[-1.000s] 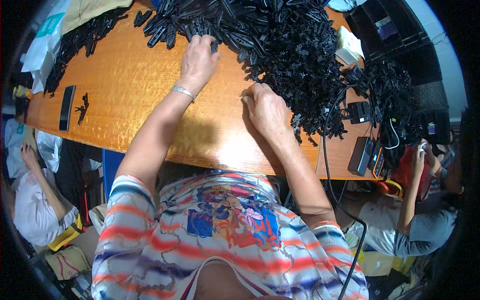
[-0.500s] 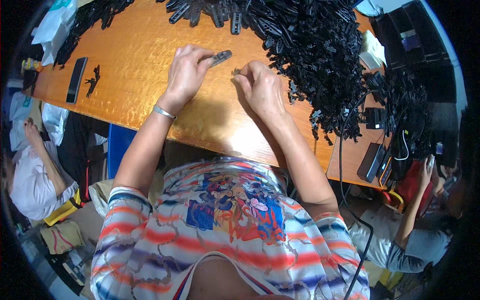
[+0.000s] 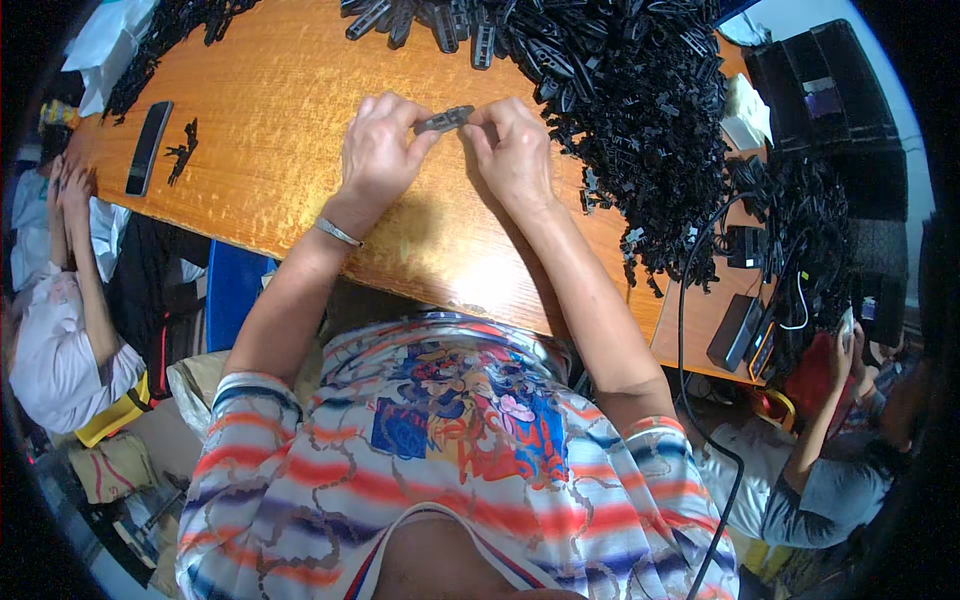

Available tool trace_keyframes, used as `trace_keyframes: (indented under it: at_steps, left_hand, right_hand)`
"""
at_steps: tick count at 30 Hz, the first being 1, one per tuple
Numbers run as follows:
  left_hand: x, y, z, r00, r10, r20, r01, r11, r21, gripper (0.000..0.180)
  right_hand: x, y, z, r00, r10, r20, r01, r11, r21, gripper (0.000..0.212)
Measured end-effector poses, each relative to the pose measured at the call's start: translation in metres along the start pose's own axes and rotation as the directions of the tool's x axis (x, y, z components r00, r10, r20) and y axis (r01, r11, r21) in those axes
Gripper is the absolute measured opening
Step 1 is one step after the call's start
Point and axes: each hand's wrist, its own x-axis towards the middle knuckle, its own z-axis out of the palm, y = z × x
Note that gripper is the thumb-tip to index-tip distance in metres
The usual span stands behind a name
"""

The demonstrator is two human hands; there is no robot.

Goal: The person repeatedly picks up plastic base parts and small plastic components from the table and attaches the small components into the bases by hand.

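My left hand (image 3: 380, 148) pinches a long, narrow, dark grey plastic piece (image 3: 442, 121) with slots along it, held tilted above the wooden table (image 3: 290, 120). At the piece's right end are the closed thumb and fingers of my right hand (image 3: 515, 150). Whatever small part they grip is hidden by the fingertips. Beyond both hands, several similar black slotted pieces (image 3: 447, 30) lie along the far side. They run into a large heap of small black plastic parts (image 3: 650, 130) to the right of my right hand.
A phone (image 3: 149, 148) and a few small black parts (image 3: 182, 152) lie at the left. A black cable (image 3: 682, 330) hangs over the right edge, near a black box-shaped device (image 3: 734, 332). People sit at both sides, one with raised hands (image 3: 70, 195) at the left.
My right hand has moved up and left to the end of the plastic piece, which my left hand still holds, shifted slightly right. The person at the left has raised their hands.
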Motion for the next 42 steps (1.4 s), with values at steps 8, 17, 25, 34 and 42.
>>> trace_keyframes:
  at_steps: [8, 17, 25, 34, 42]
  left_hand:
    - [0.000, 0.003, 0.000, 1.000, -0.019, 0.011, 0.018, 1.000, 0.000, 0.023]
    - [-0.027, 0.061, -0.012, 0.998, 0.042, 0.052, -0.040, 0.998, -0.046, 0.021]
    - [0.022, 0.025, -0.010, 0.994, 0.093, 0.065, -0.089, 0.994, -0.060, 0.023]
    - [0.028, -0.003, -0.001, 0.951, 0.124, 0.284, -0.085, 0.985, -0.147, 0.026]
    - [0.013, 0.013, -0.008, 0.944, 0.075, 0.322, -0.015, 0.983, -0.184, 0.026]
  right_hand:
    - [-0.002, 0.004, 0.000, 1.000, -0.002, 0.014, 0.002, 1.000, -0.015, 0.015]
    - [-0.006, 0.009, -0.018, 0.985, 0.154, 0.076, -0.154, 0.988, 0.003, 0.013]
    - [-0.009, -0.001, -0.018, 0.986, 0.165, 0.027, -0.166, 0.985, 0.047, 0.011]
    - [-0.009, -0.007, -0.014, 0.995, 0.079, 0.068, -0.077, 0.997, -0.032, 0.011]
    - [-0.016, -0.002, -0.032, 0.976, -0.035, 0.215, 0.035, 0.999, 0.004, 0.011]
